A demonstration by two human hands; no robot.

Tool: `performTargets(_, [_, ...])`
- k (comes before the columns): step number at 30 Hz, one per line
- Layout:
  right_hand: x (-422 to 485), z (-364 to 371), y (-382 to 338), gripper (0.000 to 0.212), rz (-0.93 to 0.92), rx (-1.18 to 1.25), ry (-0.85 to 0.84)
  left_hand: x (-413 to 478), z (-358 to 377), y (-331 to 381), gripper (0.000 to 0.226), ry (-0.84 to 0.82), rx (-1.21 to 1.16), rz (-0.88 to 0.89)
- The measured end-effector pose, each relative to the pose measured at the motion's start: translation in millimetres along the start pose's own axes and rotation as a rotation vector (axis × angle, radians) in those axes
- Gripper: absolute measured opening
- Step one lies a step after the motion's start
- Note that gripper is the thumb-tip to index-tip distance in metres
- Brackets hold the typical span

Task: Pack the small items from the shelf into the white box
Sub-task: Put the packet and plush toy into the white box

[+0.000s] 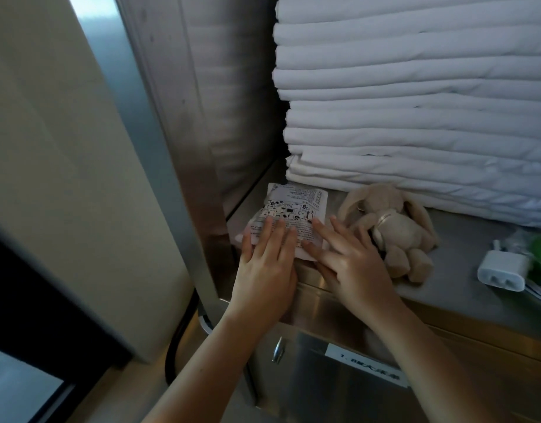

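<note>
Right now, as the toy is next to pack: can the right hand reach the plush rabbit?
Probably yes. The right hand rests on the printed packet, and the plush rabbit lies right beside it on the shelf, nothing between them.

Two arms show in the lower half of the frame: the left hand (266, 270) at lower centre, the right hand (354, 267) just right of it. Both forearms are bare down to the frame's bottom edge. The fingers are slender; the nails are too blurred to make out.

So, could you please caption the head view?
Left hand and right hand press a printed packet beside a plush rabbit.
</note>
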State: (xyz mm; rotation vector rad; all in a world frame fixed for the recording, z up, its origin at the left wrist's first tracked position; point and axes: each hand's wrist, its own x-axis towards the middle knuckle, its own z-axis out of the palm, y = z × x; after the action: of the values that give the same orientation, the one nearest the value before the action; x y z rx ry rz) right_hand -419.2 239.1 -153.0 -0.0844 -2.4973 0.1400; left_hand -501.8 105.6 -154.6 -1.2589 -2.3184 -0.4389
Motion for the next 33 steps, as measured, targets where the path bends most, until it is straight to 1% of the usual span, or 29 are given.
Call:
performTargets(3, [-10,-11,5,0.043,0.004,-0.008,-0.007,3,4,9,0.042,0.023,-0.010,0.032])
performTargets(6, [-19,-19,8,0.046,0.007,-0.011,-0.012,5,6,20,0.046,0.031,0.002,0.064])
performTargets(9, [-27,-26,10,0.047,0.014,-0.005,-0.014,5,5,29,0.044,0.025,0.011,0.096])
performTargets(12, [-32,-31,12,0.050,0.031,-0.003,-0.032,6,2,36,0.050,0.006,0.020,0.111])
performTargets(17, [-37,-37,13,0.045,0.035,-0.009,-0.026,10,-8,46,0.048,-0.024,0.016,0.100])
performTargets(23, [-39,-39,11,0.042,0.033,-0.027,-0.002,14,-9,47,0.056,-0.075,0.040,0.114])
performTargets(27, [-43,-39,12,0.038,0.042,-0.044,-0.008,13,-2,48,0.062,-0.141,0.027,0.102])
performTargets(33, [-45,-43,27,0.049,0.123,-0.096,0.033,17,6,45,0.064,-0.162,0.044,0.088])
